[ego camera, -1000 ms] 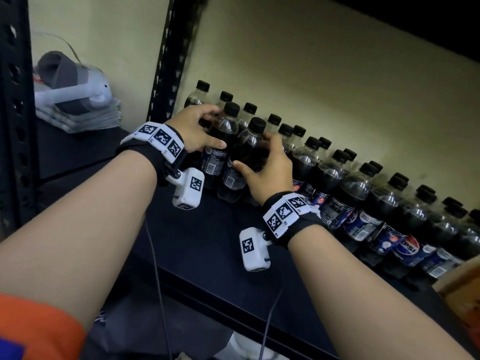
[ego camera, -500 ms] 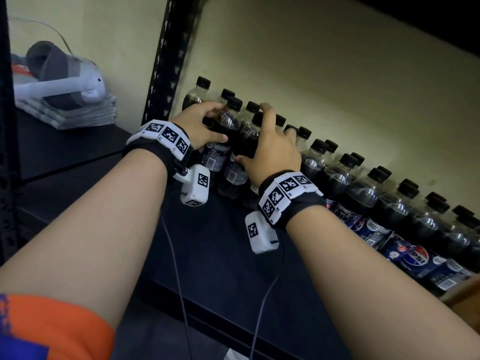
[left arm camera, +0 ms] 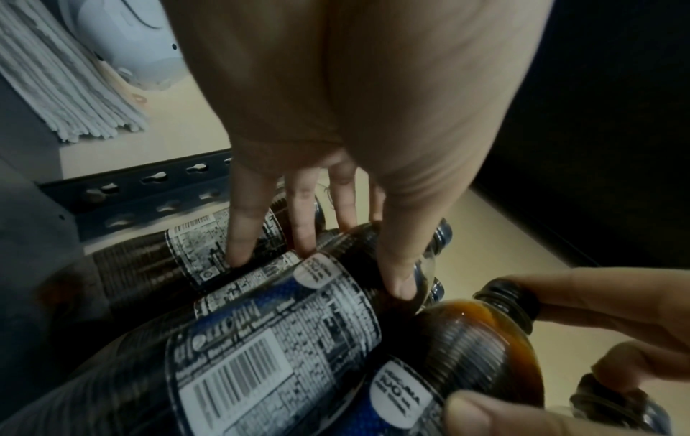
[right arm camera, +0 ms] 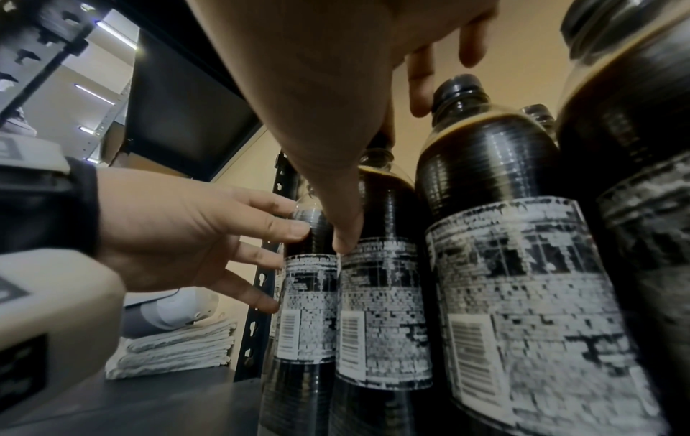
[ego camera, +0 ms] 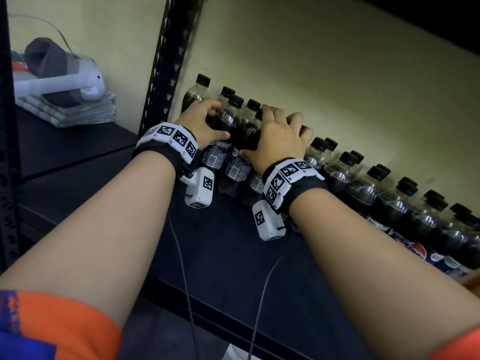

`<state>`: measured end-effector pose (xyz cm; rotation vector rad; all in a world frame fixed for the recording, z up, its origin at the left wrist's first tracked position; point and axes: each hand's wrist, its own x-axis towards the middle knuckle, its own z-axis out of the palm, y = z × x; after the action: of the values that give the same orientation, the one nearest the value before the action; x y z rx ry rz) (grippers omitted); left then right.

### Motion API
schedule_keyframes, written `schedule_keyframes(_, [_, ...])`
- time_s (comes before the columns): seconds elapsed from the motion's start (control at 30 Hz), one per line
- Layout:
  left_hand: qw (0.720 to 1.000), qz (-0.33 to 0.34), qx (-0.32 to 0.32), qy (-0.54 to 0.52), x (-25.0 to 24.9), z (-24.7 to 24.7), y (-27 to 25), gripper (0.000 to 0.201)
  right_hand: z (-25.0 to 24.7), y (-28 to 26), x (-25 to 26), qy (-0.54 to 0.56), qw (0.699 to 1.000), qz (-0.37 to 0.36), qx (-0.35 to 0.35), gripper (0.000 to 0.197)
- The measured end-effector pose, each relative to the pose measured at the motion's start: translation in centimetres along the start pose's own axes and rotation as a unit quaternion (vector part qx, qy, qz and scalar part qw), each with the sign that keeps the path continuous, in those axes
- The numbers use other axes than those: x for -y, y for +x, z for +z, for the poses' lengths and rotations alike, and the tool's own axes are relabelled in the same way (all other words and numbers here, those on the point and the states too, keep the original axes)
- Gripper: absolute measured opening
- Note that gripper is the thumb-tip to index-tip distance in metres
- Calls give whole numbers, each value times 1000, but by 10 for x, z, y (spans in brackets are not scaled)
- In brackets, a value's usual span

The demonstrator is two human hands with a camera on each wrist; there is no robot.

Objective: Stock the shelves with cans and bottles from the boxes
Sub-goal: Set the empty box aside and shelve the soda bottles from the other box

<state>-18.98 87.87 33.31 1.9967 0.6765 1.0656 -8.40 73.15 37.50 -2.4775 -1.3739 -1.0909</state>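
Near edge of shelf [ego camera: 233, 276] is bare. Left hand [ego camera: 201, 126] grips the front-left bottle [ego camera: 220, 141]; right hand [ego camera: 279, 141] grips the adjacent bottle [ego camera: 240, 162] on its right. Both bottles stand upright, axes vertical, directly ahead of the hands, touching the bottle rows [ego camera: 368, 185] behind.

The right hand [ego camera: 279, 140] covers the tops of two bottles [ego camera: 235, 162] near the black post [ego camera: 166, 61]. The bottle row [ego camera: 405, 203] runs off the picture's right edge, far from the post. The label words [right arm camera: 377, 309] are too blurry to read.
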Motion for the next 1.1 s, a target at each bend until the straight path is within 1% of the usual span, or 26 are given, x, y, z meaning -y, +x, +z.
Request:
schedule_keyframes(0.07, [1000,-5,-4,6,-2,-1,-3,66,-2,-2,-1,1,1000,-8,6,104])
schedule_keyframes(0.13, [1000,-9,-1,25,-5,-2,-6,65,-5,-4,-3,22,999,-21,20,104])
schedule_keyframes(0.23, [999,-13,13,43,-10,-4,-13,71,-10,-9,-8,110,992,-38,53,96])
schedule_keyframes(0.3, [998,-10,22,59,-16,-6,-19,74,-14,-15,-13,169,983,-34,66,93])
schedule_keyframes(0.4, [995,-5,5,102,-29,-6,-28,74,-27,-27,-23,224,972,-31,68,89])
schedule_keyframes(0.5, [986,-12,-1,165,-44,-2,-38,79,-42,-43,-39,235,968,-34,81,83])
schedule_keyframes(0.57, [971,-37,2,237,-52,1,-45,78,-52,-54,-53,241,966,-28,90,83])
schedule_keyframes(0.67, [956,-70,19,286,-62,6,-60,75,-66,-74,-78,233,965,-12,117,84])
schedule_keyframes(0.87, [946,-60,58,313,-85,18,-104,78,-81,-119,-130,207,964,19,168,88])
schedule_keyframes(0.97, [950,-53,91,294,-98,25,-133,85,-88,-143,-154,191,961,34,198,89])
schedule_keyframes(1.1, [945,-40,134,296,-118,39,-176,75,-106,-177,-181,182,955,52,228,89])
